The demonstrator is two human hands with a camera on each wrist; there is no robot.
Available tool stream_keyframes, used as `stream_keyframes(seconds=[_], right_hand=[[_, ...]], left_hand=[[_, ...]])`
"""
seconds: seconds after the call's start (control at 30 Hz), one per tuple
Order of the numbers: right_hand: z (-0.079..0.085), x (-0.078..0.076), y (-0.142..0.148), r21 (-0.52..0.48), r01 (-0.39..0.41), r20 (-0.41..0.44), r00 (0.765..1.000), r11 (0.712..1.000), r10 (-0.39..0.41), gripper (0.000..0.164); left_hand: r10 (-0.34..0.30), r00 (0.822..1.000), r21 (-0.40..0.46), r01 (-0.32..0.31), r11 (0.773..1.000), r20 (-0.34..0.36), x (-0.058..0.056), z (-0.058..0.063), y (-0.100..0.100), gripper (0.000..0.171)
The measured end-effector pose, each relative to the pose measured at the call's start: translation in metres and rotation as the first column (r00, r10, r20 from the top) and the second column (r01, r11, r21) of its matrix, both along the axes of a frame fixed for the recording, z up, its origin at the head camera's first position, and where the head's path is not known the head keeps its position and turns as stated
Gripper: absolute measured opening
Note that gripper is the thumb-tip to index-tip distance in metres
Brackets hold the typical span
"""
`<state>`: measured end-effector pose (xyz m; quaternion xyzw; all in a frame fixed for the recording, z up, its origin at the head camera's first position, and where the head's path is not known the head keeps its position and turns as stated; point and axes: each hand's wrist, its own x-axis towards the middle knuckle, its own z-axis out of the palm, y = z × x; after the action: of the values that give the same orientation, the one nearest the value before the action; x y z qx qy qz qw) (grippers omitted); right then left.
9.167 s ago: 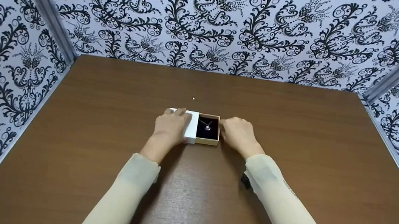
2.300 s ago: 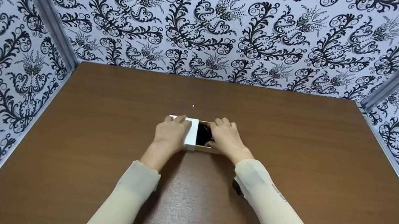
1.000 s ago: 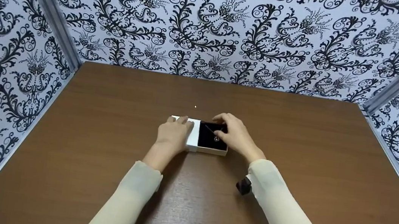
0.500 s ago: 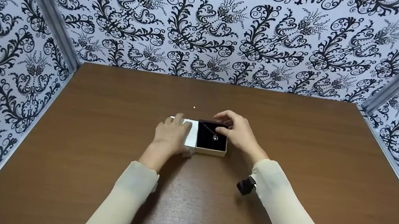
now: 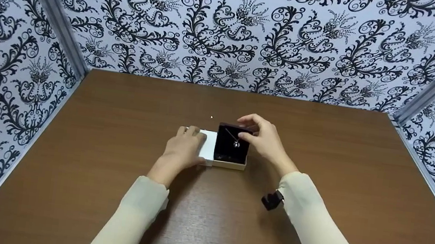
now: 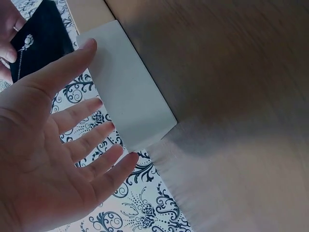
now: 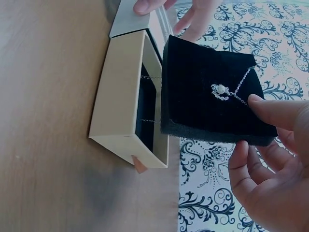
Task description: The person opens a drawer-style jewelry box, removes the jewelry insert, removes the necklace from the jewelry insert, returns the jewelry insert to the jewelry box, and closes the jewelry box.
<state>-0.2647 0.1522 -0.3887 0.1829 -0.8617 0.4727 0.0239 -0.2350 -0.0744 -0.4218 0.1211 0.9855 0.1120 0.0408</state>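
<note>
My right hand (image 5: 267, 142) pinches a black foam jewellery pad (image 7: 203, 87) between thumb and fingers at its far right corner. The pad stands tilted up out of a cream box drawer (image 7: 116, 87). A silver necklace (image 7: 221, 91) with a pale-stone pendant lies across the pad's face, and two stretches of its chain run down into the drawer. The drawer sticks out from a white box sleeve (image 6: 130, 87). My left hand (image 5: 182, 146) rests on this sleeve, its fingers spread and fairly straight, thumb tip at the edge beside the drawer.
The box sits on a brown wooden table (image 5: 141, 100), which has patterned panels (image 5: 228, 36) behind it and at both sides. A small orange tab (image 7: 139, 164) sticks out at the drawer's end. A black device (image 5: 272, 200) is worn at my right wrist.
My right hand was at the drawer's end, then reached over the pad. In the last second the pad's far edge has risen with that hand. The left hand stays on the sleeve.
</note>
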Motion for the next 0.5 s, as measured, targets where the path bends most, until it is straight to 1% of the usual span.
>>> stream_keyframes(seconds=[0.1,0.2,0.27,0.33,0.37,0.4,0.43,0.47,0.5], right_hand=[[0.004,0.001,0.001,-0.008,-0.003,-0.005,1.000,1.000,0.003,0.032],[0.009,0.002,0.001,-0.001,0.002,-0.003,1.000,1.000,-0.002,0.033],[0.012,0.003,0.001,0.001,0.003,-0.002,1.000,1.000,-0.003,0.033],[0.015,0.003,0.001,0.003,0.002,-0.007,1.000,1.000,-0.002,0.033],[0.017,0.004,0.002,-0.002,0.002,-0.007,1.000,1.000,-0.002,0.033],[0.018,0.004,0.002,-0.006,0.001,-0.011,1.000,1.000,-0.001,0.033],[0.020,0.004,0.002,-0.011,0.000,-0.014,1.000,1.000,0.000,0.034],[0.021,0.005,0.002,-0.017,-0.002,-0.017,1.000,1.000,0.002,0.034],[0.023,0.005,0.002,-0.025,-0.004,-0.021,1.000,1.000,0.003,0.034]], left_hand=[[-0.002,1.000,0.027,0.002,1.000,-0.005,0.000,0.001,-0.002,0.068],[0.011,1.000,0.080,-0.010,0.997,-0.011,0.001,0.005,-0.003,0.070],[0.023,1.000,0.138,-0.023,0.990,-0.005,0.001,0.009,-0.004,0.069],[0.027,1.000,0.219,-0.026,0.975,0.001,0.001,0.012,-0.004,0.065],[0.026,1.000,0.268,-0.027,0.963,0.008,0.001,0.013,-0.004,0.062],[0.022,1.000,0.325,-0.024,0.945,0.012,0.001,0.015,-0.004,0.059],[0.014,1.000,0.390,-0.019,0.921,0.016,0.001,0.016,-0.004,0.055],[0.003,1.000,0.457,-0.013,0.889,0.022,0.002,0.017,-0.004,0.051],[-0.009,1.000,0.524,-0.006,0.852,0.027,0.002,0.018,-0.003,0.048]])
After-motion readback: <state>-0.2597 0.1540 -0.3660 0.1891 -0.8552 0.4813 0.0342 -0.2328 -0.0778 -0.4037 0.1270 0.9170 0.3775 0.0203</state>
